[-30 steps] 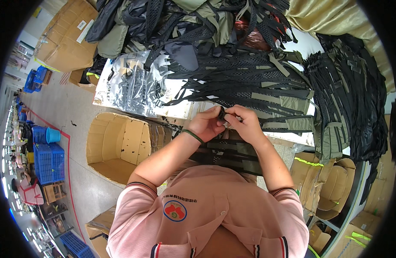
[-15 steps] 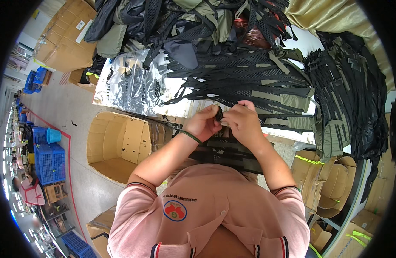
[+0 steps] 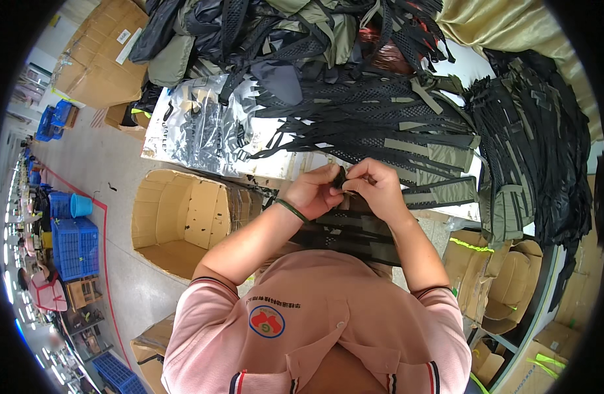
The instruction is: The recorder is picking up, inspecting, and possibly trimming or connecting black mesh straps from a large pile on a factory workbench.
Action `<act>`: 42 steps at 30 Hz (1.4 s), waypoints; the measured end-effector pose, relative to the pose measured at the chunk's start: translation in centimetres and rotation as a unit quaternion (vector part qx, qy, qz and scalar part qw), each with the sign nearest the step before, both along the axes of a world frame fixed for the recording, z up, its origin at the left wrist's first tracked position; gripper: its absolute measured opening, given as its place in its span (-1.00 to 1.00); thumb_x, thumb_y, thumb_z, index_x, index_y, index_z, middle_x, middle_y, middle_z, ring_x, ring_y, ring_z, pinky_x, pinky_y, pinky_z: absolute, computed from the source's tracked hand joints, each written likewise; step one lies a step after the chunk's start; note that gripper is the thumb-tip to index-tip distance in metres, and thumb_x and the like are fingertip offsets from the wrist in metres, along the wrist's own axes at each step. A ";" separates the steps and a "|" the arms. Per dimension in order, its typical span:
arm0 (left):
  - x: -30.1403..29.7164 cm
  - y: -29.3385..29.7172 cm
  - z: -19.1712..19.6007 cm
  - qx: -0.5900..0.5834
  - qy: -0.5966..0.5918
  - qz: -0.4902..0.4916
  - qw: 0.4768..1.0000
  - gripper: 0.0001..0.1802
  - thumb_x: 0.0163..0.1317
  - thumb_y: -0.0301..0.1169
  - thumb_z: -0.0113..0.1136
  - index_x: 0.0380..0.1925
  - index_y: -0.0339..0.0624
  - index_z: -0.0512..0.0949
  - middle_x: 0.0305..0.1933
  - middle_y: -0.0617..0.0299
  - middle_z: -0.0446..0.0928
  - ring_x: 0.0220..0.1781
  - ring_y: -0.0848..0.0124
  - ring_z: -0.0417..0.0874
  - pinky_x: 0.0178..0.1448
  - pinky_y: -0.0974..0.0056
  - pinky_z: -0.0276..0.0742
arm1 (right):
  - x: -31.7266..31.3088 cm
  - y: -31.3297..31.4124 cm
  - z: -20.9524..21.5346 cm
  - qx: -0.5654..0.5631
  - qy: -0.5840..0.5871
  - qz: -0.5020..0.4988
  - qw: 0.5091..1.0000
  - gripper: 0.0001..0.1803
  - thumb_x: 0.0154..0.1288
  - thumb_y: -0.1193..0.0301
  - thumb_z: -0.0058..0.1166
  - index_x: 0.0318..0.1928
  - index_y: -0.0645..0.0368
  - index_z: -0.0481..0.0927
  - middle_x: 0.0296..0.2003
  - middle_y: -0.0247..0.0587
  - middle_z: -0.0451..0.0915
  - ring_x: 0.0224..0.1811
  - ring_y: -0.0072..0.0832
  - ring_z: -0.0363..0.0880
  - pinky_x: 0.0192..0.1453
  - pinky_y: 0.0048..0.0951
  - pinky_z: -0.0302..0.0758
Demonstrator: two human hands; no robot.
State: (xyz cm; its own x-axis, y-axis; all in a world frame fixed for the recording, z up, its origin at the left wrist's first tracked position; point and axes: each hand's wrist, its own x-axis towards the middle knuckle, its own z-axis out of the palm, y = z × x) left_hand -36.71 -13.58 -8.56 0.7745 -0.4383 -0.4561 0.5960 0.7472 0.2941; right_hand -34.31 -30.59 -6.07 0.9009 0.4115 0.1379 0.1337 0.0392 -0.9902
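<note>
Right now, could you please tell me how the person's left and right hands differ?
The left hand has a dark green wristband; the right hand shows none. The left hand sits left of the small black piece, the right hand to its right. Both hands hold it.

Left forearm (image 3: pixel 253 238), right forearm (image 3: pixel 417 246) angled inward; left grip (image 3: pixel 313 190), right grip (image 3: pixel 379 188) close together, both curled.

A workshop, shown by piled black straps (image 3: pixel 367 121), cardboard boxes (image 3: pixel 163 211) and blue crates (image 3: pixel 75 251).
</note>
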 end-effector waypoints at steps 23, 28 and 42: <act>0.1 -0.6 1.0 0.372 -0.261 0.123 0.882 -0.92 0.28 -0.53 0.14 -0.30 -0.21 0.43 -0.41 0.32 0.50 -0.40 0.60 0.52 -0.35 0.50 0.49 | -0.5 0.4 0.0 0.026 0.120 -0.008 0.992 -0.75 0.11 0.72 0.17 -0.23 0.23 0.45 -0.42 -0.42 0.51 -0.39 -0.77 0.45 -0.30 -0.70 0.43; -0.3 -0.6 0.6 0.378 -0.294 0.142 0.866 -0.93 0.24 -0.56 0.18 -0.35 -0.22 0.47 -0.41 0.34 0.51 -0.38 0.60 0.53 -0.28 0.50 0.50 | -0.7 0.9 -0.9 0.034 0.137 -0.042 0.989 -0.70 0.06 0.70 0.22 -0.30 0.17 0.37 -0.50 -0.48 0.44 -0.47 -0.78 0.36 -0.41 -0.71 0.33; -1.4 -0.6 -1.0 0.399 -0.474 0.136 0.773 -0.63 0.03 -0.74 0.27 -0.15 -0.20 0.49 -0.07 0.21 0.40 -0.03 0.42 0.48 0.00 0.37 0.47 | -1.5 1.2 -0.3 0.108 0.186 -0.078 0.973 -0.74 0.15 0.73 0.07 -0.20 0.19 0.39 -0.43 -0.40 0.44 -0.44 -0.67 0.46 -0.35 -0.68 0.45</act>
State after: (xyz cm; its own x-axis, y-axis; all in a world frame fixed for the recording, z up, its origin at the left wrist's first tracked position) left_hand -38.10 -14.13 -9.51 0.9408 -0.0711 0.3315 -0.3170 0.1620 0.9345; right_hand -35.83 -29.38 -6.34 0.9546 0.2625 -0.1408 -0.2106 0.2606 -0.9422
